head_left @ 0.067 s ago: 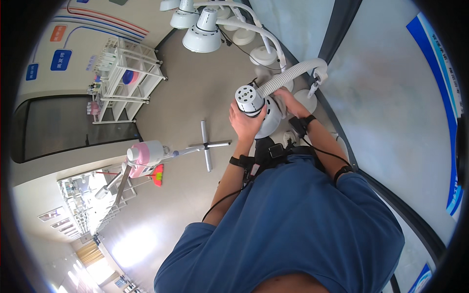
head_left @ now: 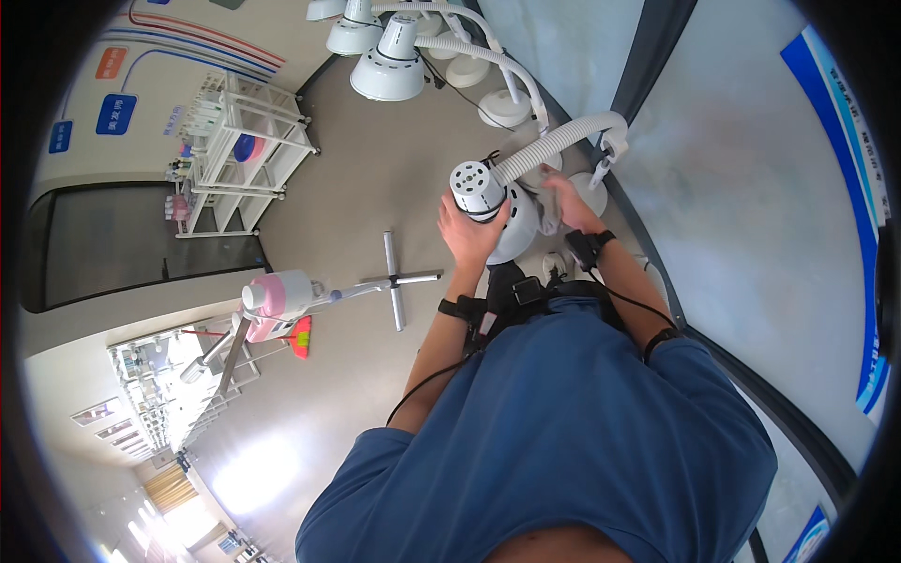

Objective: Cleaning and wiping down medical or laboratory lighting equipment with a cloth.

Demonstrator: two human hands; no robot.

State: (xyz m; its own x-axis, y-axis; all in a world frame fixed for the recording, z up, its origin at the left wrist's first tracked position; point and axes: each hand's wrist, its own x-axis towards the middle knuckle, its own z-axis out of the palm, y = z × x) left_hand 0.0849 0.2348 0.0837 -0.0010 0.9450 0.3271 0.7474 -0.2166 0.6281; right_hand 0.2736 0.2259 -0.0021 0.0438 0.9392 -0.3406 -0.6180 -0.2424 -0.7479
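A white lamp with a flared shade (head_left: pixel 512 240) and a vented cap (head_left: pixel 472 184) hangs in front of me on a ribbed white flexible neck (head_left: pixel 568 147). My left hand (head_left: pixel 466 230) is wrapped round the narrow part of the lamp head, below the cap. Just right of the shade is my right hand (head_left: pixel 572 205), its fingers closed on a pale grey cloth (head_left: pixel 549 214). The cloth is partly blurred and lies close to the shade's right side. The shade's underside is hidden from me.
More white lamps (head_left: pixel 389 75) stand ahead, their round bases (head_left: pixel 505 109) along the wall. At left are a white trolley (head_left: pixel 246 155) with bottles and a stand with a pink-and-white head (head_left: pixel 282 296) on a cross-shaped foot (head_left: pixel 394 280). A glossy panel (head_left: pixel 741 178) rises at right.
My right hand has moved to the right, away from the shade, and the cloth has shifted with it. My left hand keeps its hold on the lamp, nearly unmoved.
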